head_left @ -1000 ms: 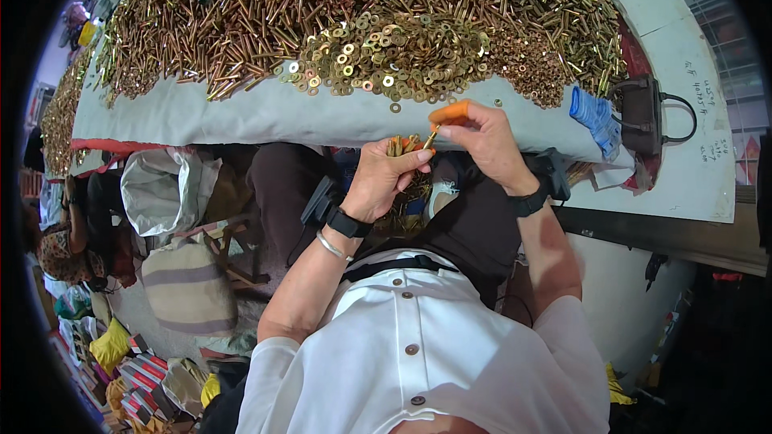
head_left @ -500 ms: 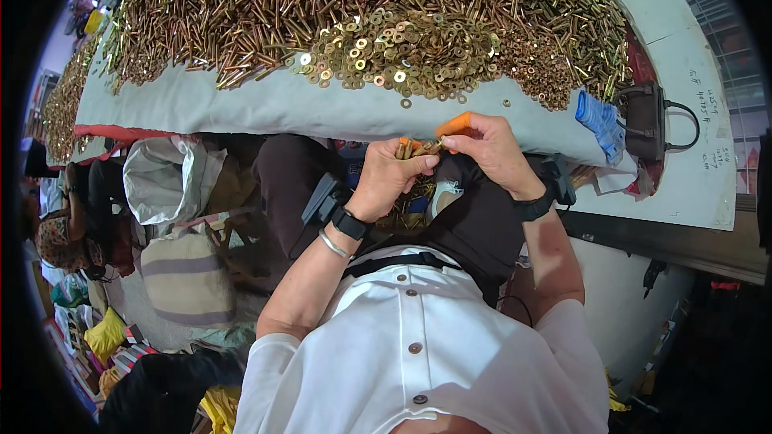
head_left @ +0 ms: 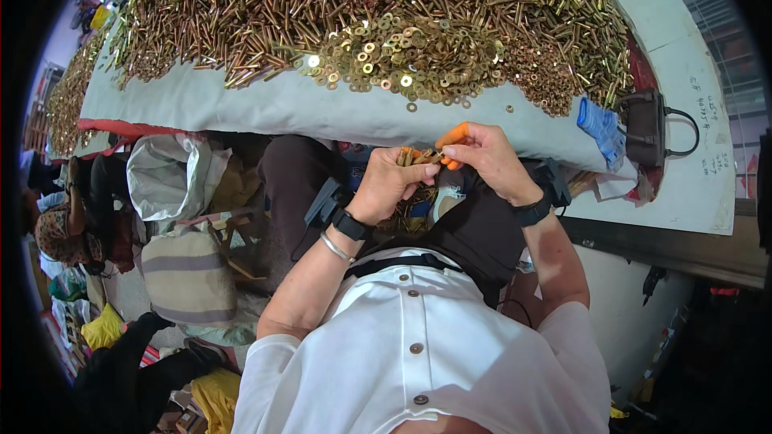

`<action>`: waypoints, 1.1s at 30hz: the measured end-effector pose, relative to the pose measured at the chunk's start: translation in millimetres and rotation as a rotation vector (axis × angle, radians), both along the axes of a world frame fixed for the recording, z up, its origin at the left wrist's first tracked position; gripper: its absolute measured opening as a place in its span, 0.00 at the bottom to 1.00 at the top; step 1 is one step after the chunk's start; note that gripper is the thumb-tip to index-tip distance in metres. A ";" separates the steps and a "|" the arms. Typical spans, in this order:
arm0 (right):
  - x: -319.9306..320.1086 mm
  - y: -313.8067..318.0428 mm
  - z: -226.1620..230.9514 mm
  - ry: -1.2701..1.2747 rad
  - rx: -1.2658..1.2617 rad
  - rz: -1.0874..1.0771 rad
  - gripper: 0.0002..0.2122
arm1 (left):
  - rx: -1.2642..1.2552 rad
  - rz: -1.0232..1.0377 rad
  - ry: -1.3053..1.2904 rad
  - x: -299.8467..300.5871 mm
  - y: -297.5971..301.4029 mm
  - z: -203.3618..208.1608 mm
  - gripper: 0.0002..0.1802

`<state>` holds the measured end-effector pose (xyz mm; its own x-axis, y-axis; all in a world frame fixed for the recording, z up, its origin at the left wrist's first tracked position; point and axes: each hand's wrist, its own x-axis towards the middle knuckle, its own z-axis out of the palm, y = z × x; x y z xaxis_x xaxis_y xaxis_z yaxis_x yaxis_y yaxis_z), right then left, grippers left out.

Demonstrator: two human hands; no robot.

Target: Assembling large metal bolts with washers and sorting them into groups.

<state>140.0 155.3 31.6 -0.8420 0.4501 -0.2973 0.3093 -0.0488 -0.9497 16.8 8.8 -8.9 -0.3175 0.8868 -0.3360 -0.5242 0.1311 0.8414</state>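
My left hand [head_left: 382,186] is closed round a small bunch of gold-coloured metal bolts [head_left: 414,157], whose ends stick up between thumb and fingers. My right hand [head_left: 492,162] meets it from the right, thumb and fingertips pinched together at the bunch. Orange covers [head_left: 453,136] sit on fingers of the right hand. What lies inside the right pinch is hidden. Both hands are above my lap, just in front of the table's near edge. Between my legs, partly behind the left hand, lie more gold-coloured pieces [head_left: 408,213].
On the cloth-covered table [head_left: 265,108] lie heaps of gold-coloured bolts [head_left: 338,0], washers [head_left: 410,52] and small nuts [head_left: 551,80]. A blue glove [head_left: 601,133] and a dark handbag [head_left: 646,128] are at the right. A white sack [head_left: 169,181] and striped cushion [head_left: 190,277] stand left.
My right fingers have shifted slightly down against the bunch, and a second orange-covered fingertip now shows. The left hand keeps its hold. At lower left, a person's dark-clothed limb has moved.
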 end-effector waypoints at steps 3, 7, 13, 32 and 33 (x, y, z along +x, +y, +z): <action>2.0 0.1 -8.2 0.038 0.024 -0.006 0.10 | -0.014 -0.001 0.016 0.9 0.3 -0.3 0.06; -1.6 1.0 2.1 -0.246 0.156 0.031 0.13 | -0.053 0.022 0.186 5.8 -1.6 -6.0 0.06; -2.8 -2.4 0.8 -0.232 0.037 0.012 0.14 | -0.033 0.016 0.171 3.6 -3.2 -3.6 0.05; 2.5 -6.6 -10.7 -0.190 0.035 -0.045 0.15 | -0.085 -0.041 0.197 3.5 -5.6 3.9 0.06; 2.9 -3.7 -15.5 -0.221 0.020 -0.030 0.16 | -0.083 -0.043 0.201 4.2 -5.8 4.1 0.06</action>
